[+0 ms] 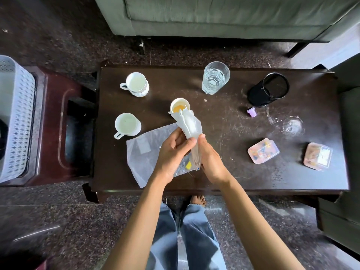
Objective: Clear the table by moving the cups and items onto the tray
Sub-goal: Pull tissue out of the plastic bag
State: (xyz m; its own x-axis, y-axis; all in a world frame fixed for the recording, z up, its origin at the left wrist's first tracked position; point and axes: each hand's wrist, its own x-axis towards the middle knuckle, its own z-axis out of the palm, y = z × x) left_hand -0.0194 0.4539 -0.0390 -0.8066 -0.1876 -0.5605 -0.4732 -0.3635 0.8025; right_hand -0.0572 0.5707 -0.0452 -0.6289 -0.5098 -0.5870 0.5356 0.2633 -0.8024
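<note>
— Cups, where do they sit?
— Both white ones are on the left part of the desk. The far cup has a patterned band and its handle points left. The near cup is plain, with its handle toward the front-left. Both are upright and apart from each other. Neither is on the tray.
— Where is the tray?
— At the left edge of view: white, perforated, sitting on a maroon stool beside the desk.
— Hands?
— The left hand has its grip clenched round a rolled white wrapper, thumb on top. The right hand grasps the same wrapper lower down, on its clear tail. The wrapper is held over the middle of the desk, tilted away from the person.
— Anything behind it?
— A small cup with orange residue inside, upright. The wrapper's top end overlaps it in view; I can't tell whether they touch.
— Under the hands?
— A plastic sheet lies flat on the desk, with one corner over the front edge, just beside the near cup.
— Other items?
— A water glass stands far centre, upright and partly full. A black mesh holder is far right, with a purple cap just in front of it. Near the cap is a clear glass piece that is hard to make out. Two plastic boxes are front right, apart from each other: a pink box and a brown box.
— Background?
— A grey sofa stands beyond the desk, and the floor is dark and speckled.
</note>
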